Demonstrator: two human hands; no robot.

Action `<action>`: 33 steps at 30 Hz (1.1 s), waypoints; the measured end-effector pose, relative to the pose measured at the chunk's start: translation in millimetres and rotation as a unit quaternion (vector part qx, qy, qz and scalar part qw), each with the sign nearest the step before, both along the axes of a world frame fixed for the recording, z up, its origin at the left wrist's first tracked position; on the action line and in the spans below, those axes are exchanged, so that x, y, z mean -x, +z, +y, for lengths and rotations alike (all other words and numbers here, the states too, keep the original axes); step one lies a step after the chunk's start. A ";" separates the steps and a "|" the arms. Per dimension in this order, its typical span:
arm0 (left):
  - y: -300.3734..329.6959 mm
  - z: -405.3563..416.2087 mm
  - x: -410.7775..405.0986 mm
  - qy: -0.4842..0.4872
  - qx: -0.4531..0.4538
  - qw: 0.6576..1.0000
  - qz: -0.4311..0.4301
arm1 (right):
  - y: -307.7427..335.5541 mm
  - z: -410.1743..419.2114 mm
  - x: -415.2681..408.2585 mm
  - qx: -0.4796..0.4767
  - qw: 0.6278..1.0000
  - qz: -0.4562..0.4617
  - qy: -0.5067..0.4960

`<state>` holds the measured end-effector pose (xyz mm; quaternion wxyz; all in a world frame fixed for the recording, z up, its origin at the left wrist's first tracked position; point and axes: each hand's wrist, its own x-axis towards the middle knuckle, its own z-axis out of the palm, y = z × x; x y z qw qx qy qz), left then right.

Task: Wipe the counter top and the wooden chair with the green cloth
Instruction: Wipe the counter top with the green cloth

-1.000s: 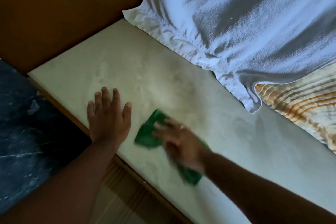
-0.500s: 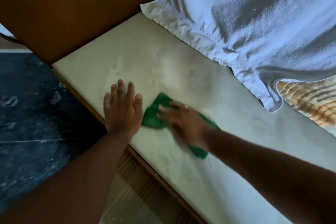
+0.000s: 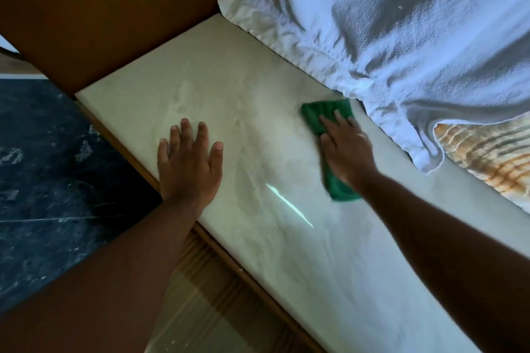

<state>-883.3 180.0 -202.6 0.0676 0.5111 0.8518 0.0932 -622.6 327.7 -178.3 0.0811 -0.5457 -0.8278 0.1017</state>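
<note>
The left hand [image 3: 189, 165] lies flat on the pale counter top [image 3: 229, 89], fingers straight and spread, holding nothing. To its right, the right hand [image 3: 347, 152] presses straight fingers down on the green cloth [image 3: 315, 112]. The cloth is a long strip pointing away from the person, its far end just beside the white towel [image 3: 401, 23].

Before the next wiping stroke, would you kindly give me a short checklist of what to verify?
1. Hold on the green cloth: ok, the right hand presses it onto the counter top with straight fingers.
2. Path free of the left hand: ok, it lies flat near the front edge, apart from the cloth.
3. Room beyond the cloth: not ok, its far end sits at the hem of the white towel.
4. Cloth touching the towel: cannot tell.
5. Counter under the towel wiped: cannot tell, hidden.
</note>
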 end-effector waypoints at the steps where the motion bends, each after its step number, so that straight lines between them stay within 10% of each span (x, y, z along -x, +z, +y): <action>1: 0.6 -0.4 -0.2 -0.001 0.005 1.000 0.003 | -3.4 -30.4 -2.8 -0.010 0.999 -0.006 0.040; 7: 2.9 -2.4 -1.7 -0.009 0.021 1.000 0.011 | 2.1 -206.0 -118.4 0.064 0.949 -0.017 0.308; 14: -3.4 -10.0 -4.2 -0.021 0.021 0.999 0.027 | 24.3 -126.9 -245.9 0.059 0.982 -0.070 -0.166; 21: 33.0 -53.7 -167.0 -0.251 -0.097 0.962 -0.046 | 10.2 -254.1 -232.2 0.072 0.970 -0.038 0.229; 28: 53.3 -84.5 -298.8 -0.287 0.115 0.938 -0.159 | 37.9 -273.1 -288.2 0.134 0.989 0.009 -0.059; 33: 72.8 -85.0 -293.3 -0.218 0.246 0.888 -0.321 | 44.0 -266.4 -275.1 0.315 0.947 -0.055 -0.027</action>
